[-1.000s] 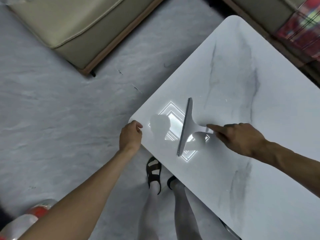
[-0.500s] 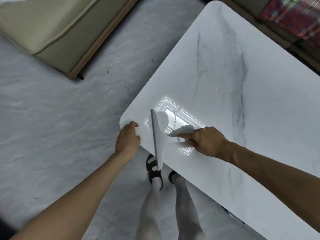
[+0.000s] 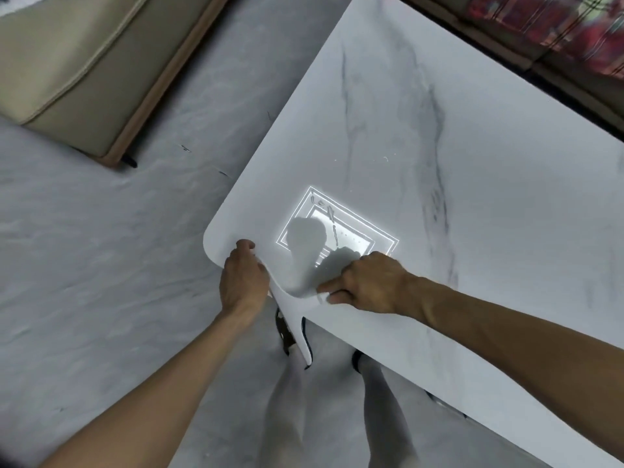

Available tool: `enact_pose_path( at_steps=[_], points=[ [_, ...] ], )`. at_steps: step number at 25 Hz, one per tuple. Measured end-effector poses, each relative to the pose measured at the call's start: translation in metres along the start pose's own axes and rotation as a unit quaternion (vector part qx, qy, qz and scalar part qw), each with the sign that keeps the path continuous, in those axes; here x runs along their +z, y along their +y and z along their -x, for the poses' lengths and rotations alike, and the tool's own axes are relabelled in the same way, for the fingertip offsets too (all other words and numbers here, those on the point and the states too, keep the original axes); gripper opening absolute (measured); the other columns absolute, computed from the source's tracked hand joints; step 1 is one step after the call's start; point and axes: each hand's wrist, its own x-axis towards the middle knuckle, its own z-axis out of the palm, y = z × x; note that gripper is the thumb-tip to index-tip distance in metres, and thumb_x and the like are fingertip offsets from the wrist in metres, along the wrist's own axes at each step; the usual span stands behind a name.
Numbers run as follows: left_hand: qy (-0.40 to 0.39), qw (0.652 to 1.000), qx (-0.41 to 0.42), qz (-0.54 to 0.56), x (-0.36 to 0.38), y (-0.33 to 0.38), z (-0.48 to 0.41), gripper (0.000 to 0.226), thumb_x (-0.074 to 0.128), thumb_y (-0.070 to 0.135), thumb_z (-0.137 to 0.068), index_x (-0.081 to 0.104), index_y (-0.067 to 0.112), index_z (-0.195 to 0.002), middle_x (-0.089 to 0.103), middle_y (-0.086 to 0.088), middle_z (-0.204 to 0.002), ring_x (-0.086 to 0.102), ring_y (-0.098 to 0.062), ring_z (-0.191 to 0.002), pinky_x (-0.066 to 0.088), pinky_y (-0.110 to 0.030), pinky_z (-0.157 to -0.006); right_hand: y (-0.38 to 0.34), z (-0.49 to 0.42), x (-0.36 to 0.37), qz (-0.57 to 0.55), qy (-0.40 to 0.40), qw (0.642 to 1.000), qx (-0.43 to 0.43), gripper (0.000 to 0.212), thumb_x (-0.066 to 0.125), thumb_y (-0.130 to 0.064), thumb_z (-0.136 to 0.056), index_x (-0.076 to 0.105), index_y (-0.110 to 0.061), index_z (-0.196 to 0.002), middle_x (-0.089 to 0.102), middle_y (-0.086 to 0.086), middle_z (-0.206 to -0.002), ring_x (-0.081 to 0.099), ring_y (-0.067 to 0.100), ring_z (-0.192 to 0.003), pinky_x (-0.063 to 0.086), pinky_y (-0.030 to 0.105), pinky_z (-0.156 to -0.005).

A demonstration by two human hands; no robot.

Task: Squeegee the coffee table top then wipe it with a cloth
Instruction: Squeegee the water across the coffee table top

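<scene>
The white marble coffee table top (image 3: 489, 231) fills the right half of the view, with a bright lamp reflection and a thin water streak (image 3: 335, 231) near its close corner. My right hand (image 3: 368, 282) is shut on the handle of a pale grey squeegee (image 3: 297, 332). Its long blade lies along the table's near-left edge and sticks out past it over my feet. My left hand (image 3: 243, 282) sits at that edge beside the corner, fingers curled over the rim, right against the blade's upper end. No cloth is in sight.
A beige cushioned seat (image 3: 67, 79) on a wooden base stands on the grey floor at the upper left. A red plaid fabric (image 3: 540, 18) lies on furniture beyond the table's far side. My legs and sandalled feet (image 3: 287, 336) are below the near edge.
My right hand has dragged the squeegee from the lamp reflection to the near-left edge, turning the blade until it overhangs the rim. My left hand has stayed at the corner.
</scene>
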Motion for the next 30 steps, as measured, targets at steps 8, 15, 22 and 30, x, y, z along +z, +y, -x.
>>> enact_pose_path(
  at_steps=[8, 15, 22, 30],
  points=[
    [-0.058, 0.998, -0.017, 0.007, 0.073, 0.034, 0.044, 0.042, 0.049, -0.001, -0.087, 0.043, 0.010, -0.128, 0.046, -0.009, -0.128, 0.050, -0.028, -0.117, 0.043, -0.030, -0.080, 0.114, 0.084, 0.023, -0.014, 0.002, 0.994, 0.112, 0.034, 0.033, -0.060, -0.096, 0.039, -0.067, -0.128, 0.062, -0.010, -0.124, 0.061, 0.023, -0.103, 0.045, 0.031, -0.075],
    [-0.128, 0.986, -0.104, -0.009, 0.093, 0.050, 0.030, 0.045, 0.035, -0.003, -0.083, 0.041, 0.015, -0.125, 0.020, -0.023, -0.152, 0.013, -0.034, -0.146, 0.027, -0.037, -0.109, 0.125, 0.103, 0.028, 0.057, -0.017, 0.998, 0.000, 0.032, 0.028, -0.059, -0.098, 0.037, -0.068, -0.128, 0.059, -0.025, -0.123, 0.059, 0.015, -0.106, 0.036, 0.025, -0.066],
    [-0.133, 0.985, -0.101, -0.050, 0.095, 0.056, 0.034, 0.044, 0.034, -0.002, -0.086, 0.041, 0.010, -0.128, 0.011, -0.028, -0.156, 0.005, -0.039, -0.147, 0.025, -0.041, -0.111, 0.116, 0.081, 0.063, 0.068, -0.033, 0.995, -0.060, 0.035, 0.035, -0.054, -0.099, 0.041, -0.061, -0.132, 0.062, -0.015, -0.126, 0.058, 0.025, -0.112, 0.043, 0.032, -0.073],
    [-0.149, 0.984, -0.092, -0.040, 0.081, 0.058, 0.043, 0.046, 0.037, -0.003, -0.086, 0.044, 0.013, -0.128, 0.023, -0.023, -0.153, 0.021, -0.036, -0.144, 0.032, -0.039, -0.106, 0.202, 0.156, 0.007, 0.093, 0.013, 0.987, 0.133, 0.029, 0.032, -0.058, -0.096, 0.040, -0.072, -0.120, 0.067, -0.018, -0.102, 0.048, 0.016, -0.077, 0.021, 0.022, -0.050]
  ],
)
